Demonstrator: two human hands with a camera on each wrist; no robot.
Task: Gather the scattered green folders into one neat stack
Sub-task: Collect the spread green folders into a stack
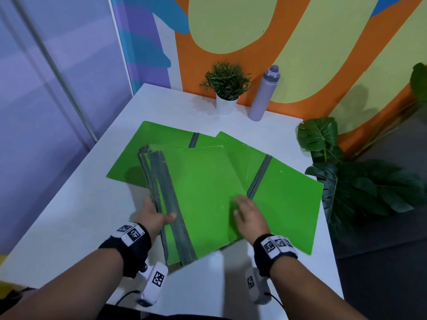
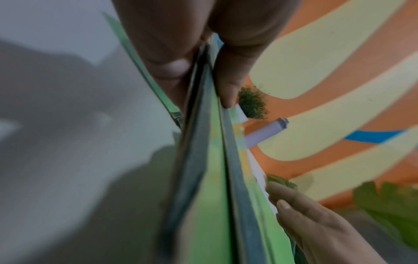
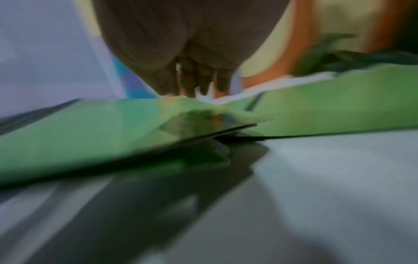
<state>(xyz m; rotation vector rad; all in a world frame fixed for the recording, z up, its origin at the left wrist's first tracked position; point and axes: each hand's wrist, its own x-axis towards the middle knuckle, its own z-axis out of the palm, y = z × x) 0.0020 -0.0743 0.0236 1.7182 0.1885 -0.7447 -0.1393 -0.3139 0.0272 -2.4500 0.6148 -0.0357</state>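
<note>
Left hand (image 1: 154, 217) grips the gathered folders (image 1: 196, 199) by their spines, right hand (image 1: 248, 214) flat on top, two stray folders (image 1: 288, 199) still unstacked.

**Around the table**

White table (image 1: 76, 218) against a wall painted (image 1: 300, 42) in orange, pale yellow and blue shapes. At the far edge, small green plant (image 1: 227, 79) in a white pot (image 1: 226, 105), upright. Just beside it to the right, lilac bottle (image 1: 265, 93) with a lid, upright, leaning in the wide view. Off the table's right side, big dark leaves (image 1: 342, 172). To the left, pale purple panel (image 1: 46, 88).
</note>
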